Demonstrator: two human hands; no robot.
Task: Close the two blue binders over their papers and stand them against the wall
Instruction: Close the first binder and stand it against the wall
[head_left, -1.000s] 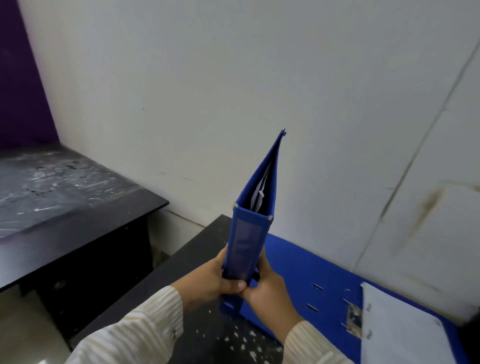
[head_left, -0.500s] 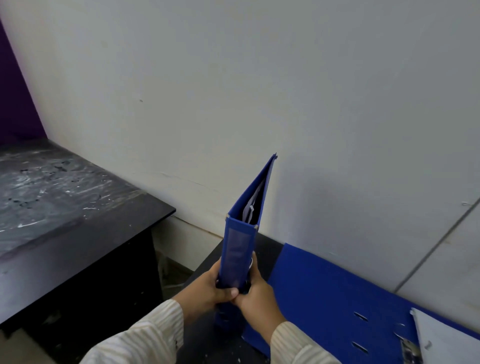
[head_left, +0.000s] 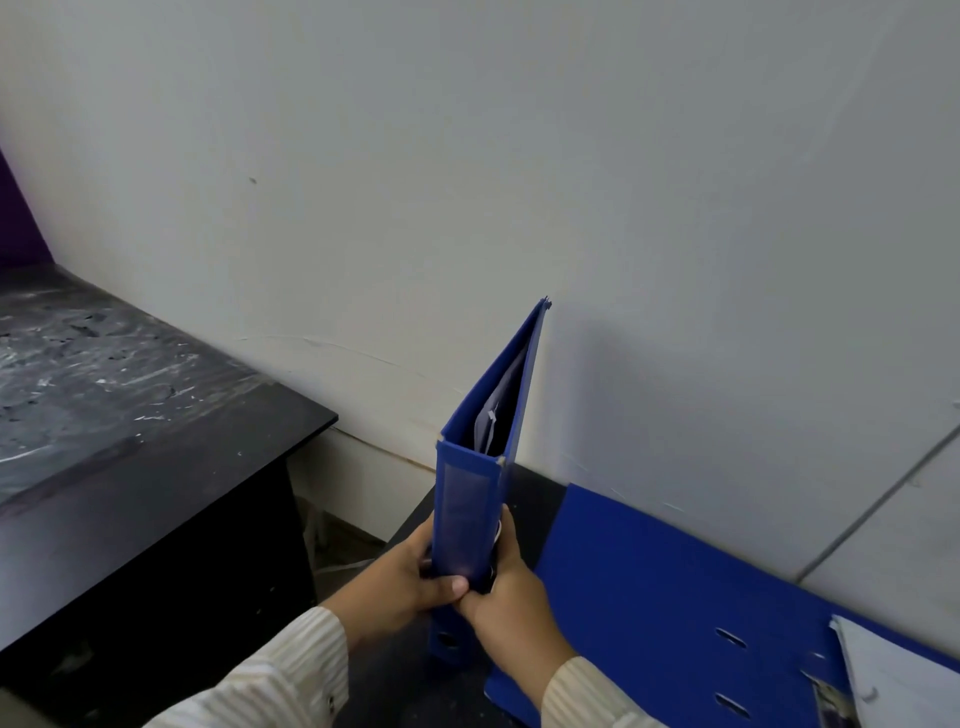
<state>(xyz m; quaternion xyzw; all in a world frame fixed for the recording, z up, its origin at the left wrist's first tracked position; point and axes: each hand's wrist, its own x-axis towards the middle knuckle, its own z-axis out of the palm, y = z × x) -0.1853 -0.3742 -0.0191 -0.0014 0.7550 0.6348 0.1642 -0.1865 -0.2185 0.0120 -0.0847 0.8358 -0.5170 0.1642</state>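
A closed blue binder (head_left: 470, 499) stands upright on its bottom edge, spine toward me, papers showing in the gap at its top. My left hand (head_left: 400, 587) grips its left side and my right hand (head_left: 506, 597) grips its right side, low on the spine. Its far top corner is close to the white wall (head_left: 467, 182); I cannot tell if they touch. A second blue binder (head_left: 649, 597) lies open and flat to the right, its white papers (head_left: 898, 680) on the right half by the ring mechanism.
Both binders are on a dark speckled table (head_left: 405, 686) set against the wall. A separate black desk (head_left: 130, 415) with a scuffed top stands to the left, across a narrow gap showing the floor.
The upright binder has gone down and toward the wall with both hands still on it. The view has swung left, so less of the open binder shows.
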